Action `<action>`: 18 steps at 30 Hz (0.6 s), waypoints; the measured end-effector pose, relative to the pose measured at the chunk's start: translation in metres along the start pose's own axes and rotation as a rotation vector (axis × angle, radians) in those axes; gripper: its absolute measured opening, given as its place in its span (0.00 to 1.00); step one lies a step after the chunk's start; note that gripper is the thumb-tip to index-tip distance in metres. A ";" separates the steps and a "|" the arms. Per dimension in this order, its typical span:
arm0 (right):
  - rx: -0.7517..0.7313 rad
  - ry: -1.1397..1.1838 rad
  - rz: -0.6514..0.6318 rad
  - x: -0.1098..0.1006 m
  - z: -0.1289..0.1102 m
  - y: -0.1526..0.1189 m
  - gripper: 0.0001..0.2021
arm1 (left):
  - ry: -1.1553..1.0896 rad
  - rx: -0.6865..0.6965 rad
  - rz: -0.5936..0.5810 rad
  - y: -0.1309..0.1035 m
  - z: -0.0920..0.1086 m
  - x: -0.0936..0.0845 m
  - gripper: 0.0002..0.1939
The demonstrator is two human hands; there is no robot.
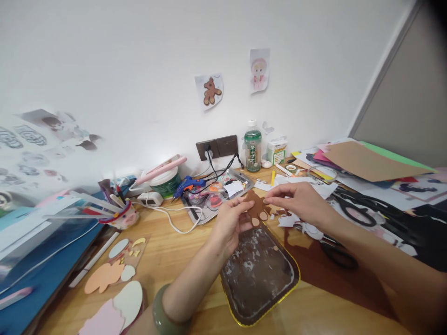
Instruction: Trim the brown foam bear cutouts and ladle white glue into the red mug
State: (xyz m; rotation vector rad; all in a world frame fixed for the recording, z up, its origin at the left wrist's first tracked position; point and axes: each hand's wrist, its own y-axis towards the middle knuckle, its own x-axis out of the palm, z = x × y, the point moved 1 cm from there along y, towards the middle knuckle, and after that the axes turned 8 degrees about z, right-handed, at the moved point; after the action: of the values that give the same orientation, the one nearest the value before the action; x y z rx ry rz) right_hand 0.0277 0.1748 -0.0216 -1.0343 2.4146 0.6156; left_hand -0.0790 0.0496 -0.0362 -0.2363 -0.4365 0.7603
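Observation:
A brown paper bear cutout [257,208] with pale foot pads is held above the far end of a dark tray [260,274] with a gold rim. My left hand [233,218] pinches the bear's left side between thumb and fingers. On the other side, my right hand [296,200] has its thumb and fingertips pressed together at the bear's edge; whether a small piece sits between them is too small to make out. White smears and a tiny tan piece [275,248] mark the tray's surface.
Black-handled scissors [340,253] and paper scraps lie on the right. A blue glue gun [188,185] rests by a metal tray [195,216] behind. To the left are a pen cup [122,216] and pastel paper cutouts [104,277]. A green-labelled bottle [253,146] stands near the wall.

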 end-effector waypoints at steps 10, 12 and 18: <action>-0.058 -0.046 0.057 0.000 -0.003 0.001 0.08 | -0.029 -0.018 -0.014 0.001 -0.002 -0.001 0.10; -0.054 -0.010 0.064 -0.001 -0.004 0.000 0.08 | -0.032 -0.019 -0.020 0.000 -0.002 -0.001 0.10; -0.031 0.143 0.120 -0.007 0.000 0.003 0.12 | -0.029 -0.022 -0.029 0.000 0.000 -0.001 0.12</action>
State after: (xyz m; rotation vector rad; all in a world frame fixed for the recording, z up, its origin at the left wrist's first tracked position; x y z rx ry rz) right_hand 0.0296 0.1807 -0.0168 -0.9818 2.6144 0.6412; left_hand -0.0791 0.0487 -0.0367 -0.2387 -0.4750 0.7312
